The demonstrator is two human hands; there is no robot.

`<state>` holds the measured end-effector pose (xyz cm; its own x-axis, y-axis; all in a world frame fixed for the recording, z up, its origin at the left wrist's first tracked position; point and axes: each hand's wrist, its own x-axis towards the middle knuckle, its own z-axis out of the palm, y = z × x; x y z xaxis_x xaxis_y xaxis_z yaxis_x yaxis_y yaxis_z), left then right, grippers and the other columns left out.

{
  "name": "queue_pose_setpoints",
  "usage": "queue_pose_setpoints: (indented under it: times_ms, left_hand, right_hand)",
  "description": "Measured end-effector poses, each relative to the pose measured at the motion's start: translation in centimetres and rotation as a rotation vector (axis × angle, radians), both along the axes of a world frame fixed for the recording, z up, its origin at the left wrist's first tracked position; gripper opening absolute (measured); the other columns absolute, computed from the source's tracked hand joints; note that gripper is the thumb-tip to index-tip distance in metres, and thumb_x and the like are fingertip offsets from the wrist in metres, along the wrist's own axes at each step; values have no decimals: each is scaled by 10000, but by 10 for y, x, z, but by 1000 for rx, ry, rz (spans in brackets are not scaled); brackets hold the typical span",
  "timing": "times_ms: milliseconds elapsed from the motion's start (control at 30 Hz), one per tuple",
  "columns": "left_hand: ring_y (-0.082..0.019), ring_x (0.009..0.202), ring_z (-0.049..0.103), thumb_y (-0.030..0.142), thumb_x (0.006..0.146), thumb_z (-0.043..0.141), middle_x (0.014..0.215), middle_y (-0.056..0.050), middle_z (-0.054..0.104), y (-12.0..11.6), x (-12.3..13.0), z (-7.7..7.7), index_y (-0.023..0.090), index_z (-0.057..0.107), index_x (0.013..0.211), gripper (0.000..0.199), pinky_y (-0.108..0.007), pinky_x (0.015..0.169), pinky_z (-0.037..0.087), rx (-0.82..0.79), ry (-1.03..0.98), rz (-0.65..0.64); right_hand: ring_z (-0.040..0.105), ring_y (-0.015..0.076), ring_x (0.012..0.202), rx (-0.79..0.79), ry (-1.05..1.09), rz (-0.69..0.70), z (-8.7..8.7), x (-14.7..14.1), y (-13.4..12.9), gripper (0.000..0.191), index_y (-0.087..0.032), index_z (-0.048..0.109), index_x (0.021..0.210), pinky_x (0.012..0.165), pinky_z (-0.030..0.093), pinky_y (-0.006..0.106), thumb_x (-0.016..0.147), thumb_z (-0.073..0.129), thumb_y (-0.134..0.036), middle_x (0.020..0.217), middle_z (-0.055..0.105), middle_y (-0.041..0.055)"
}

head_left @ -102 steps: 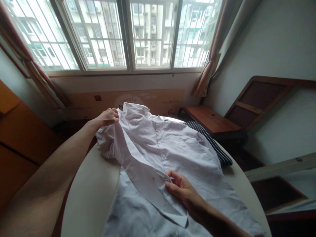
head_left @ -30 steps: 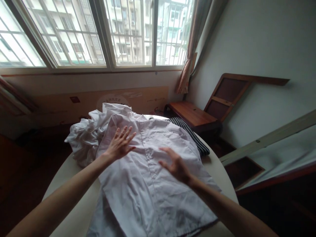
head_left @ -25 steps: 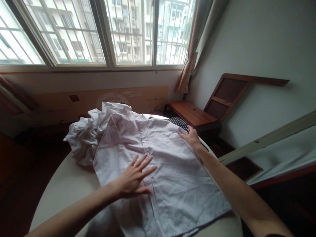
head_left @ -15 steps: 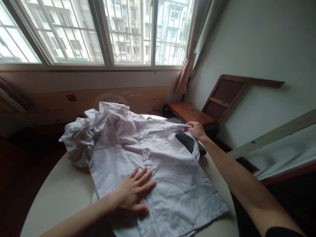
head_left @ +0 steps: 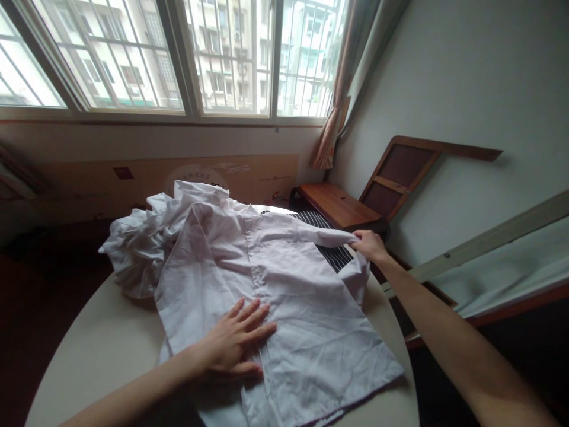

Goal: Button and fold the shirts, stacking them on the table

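Note:
A white button-up shirt (head_left: 293, 279) lies spread on a round, pale table (head_left: 102, 350). My left hand (head_left: 235, 341) rests flat on the shirt's front near the button line, fingers spread. At the right, my right hand (head_left: 370, 244) pinches the end of a sleeve and holds it stretched out from the shoulder. Part of that sleeve hangs in a fold below the hand. Beneath the sleeve shows a dark cloth with white stripes (head_left: 335, 256). To the left, a crumpled heap of white fabric (head_left: 146, 243) touches the shirt.
A brown wooden bench (head_left: 335, 204) stands beyond the table at the right, close to a wooden framed panel (head_left: 395, 175) against the wall. A large cardboard box (head_left: 258, 178) leans under the barred windows (head_left: 231, 65). A curtain (head_left: 326, 142) hangs in the corner.
My right hand has moved right and slightly down, drawing the sleeve out farther. My left hand still lies flat on the shirt. The view has shifted a little.

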<state>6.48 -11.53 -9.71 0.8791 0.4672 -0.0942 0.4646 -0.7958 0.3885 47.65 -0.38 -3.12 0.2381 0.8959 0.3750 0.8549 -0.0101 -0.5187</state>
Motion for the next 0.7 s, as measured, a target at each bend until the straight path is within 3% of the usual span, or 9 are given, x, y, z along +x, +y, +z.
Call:
queue_pose_setpoints:
  times_ms: [67, 100, 167, 300, 367, 433, 567, 633, 700]
  left_hand:
    - [-392, 1408, 95, 693, 792, 448, 1546, -77, 136, 0, 1, 2, 352, 201, 1475, 802, -634, 1104, 94, -7, 9, 2]
    - [-392, 1408, 97, 692, 795, 445, 1546, -78, 141, 0, 1, 2, 350, 206, 1474, 797, -632, 1105, 94, -7, 8, 4]
    - [-393, 1407, 102, 689, 796, 446, 1546, -79, 148, -1, 1, 1, 347, 218, 1473, 792, -629, 1107, 94, -7, 2, 3]
    - [-367, 1407, 161, 675, 799, 460, 1540, -70, 209, 1, 0, -1, 337, 247, 1468, 779, -593, 1124, 122, -20, -28, 24]
    - [-318, 1382, 268, 639, 824, 458, 1507, -79, 307, 5, 0, 2, 307, 268, 1464, 745, -518, 1129, 218, -31, -98, 123]
    - [-273, 1331, 366, 593, 848, 463, 1456, -94, 392, 12, 3, 7, 277, 289, 1455, 706, -447, 1097, 316, 11, -203, 277]
    - [-278, 1310, 368, 488, 831, 567, 1437, -108, 405, 33, 20, 20, 257, 330, 1428, 683, -459, 1071, 328, 231, -333, 343]
    - [-285, 1311, 353, 415, 803, 632, 1456, -107, 376, 44, 35, 24, 251, 346, 1416, 696, -466, 1063, 317, 324, -323, 263]
    - [-286, 1262, 399, 364, 765, 681, 1436, -103, 398, 55, 52, 24, 261, 379, 1397, 708, -451, 1024, 347, 381, -272, 193]
  right_hand:
    - [594, 256, 834, 172, -234, -47, 26, -24, -1, 174, -122, 694, 899, 729, 434, 343, 792, 561, -159, 871, 654, 132]
    - [581, 251, 896, 238, -345, 42, 37, -40, -4, 222, -133, 684, 963, 769, 425, 342, 827, 509, -132, 942, 646, 137]
    - [563, 228, 922, 208, -578, 396, 45, -79, -19, 292, -162, 668, 1016, 813, 411, 348, 844, 452, -67, 971, 640, 115]
    - [563, 189, 863, -5, -788, 1002, 14, -136, -72, 217, -170, 645, 995, 816, 418, 360, 870, 484, -97, 921, 643, 81]
    - [571, 179, 907, -47, -699, 1154, -4, -142, -91, 232, -190, 623, 1054, 831, 431, 349, 856, 518, -130, 1042, 637, 76]
    - [562, 186, 1012, -29, -524, 1074, -13, -132, -95, 294, -204, 590, 1132, 888, 431, 357, 845, 537, -168, 1155, 608, 77]
    - [447, 298, 1236, -66, -279, 565, -8, -76, -73, 589, -191, 502, 1285, 1018, 349, 487, 750, 663, -377, 1305, 521, 139]
    - [446, 331, 1239, -321, -255, 569, -7, -44, -67, 819, -198, 466, 1331, 1013, 366, 477, 602, 756, -431, 1334, 497, 141]
    - [500, 317, 1180, -511, -263, 638, -10, -22, -71, 863, -200, 475, 1325, 977, 407, 428, 536, 778, -375, 1298, 526, 125]
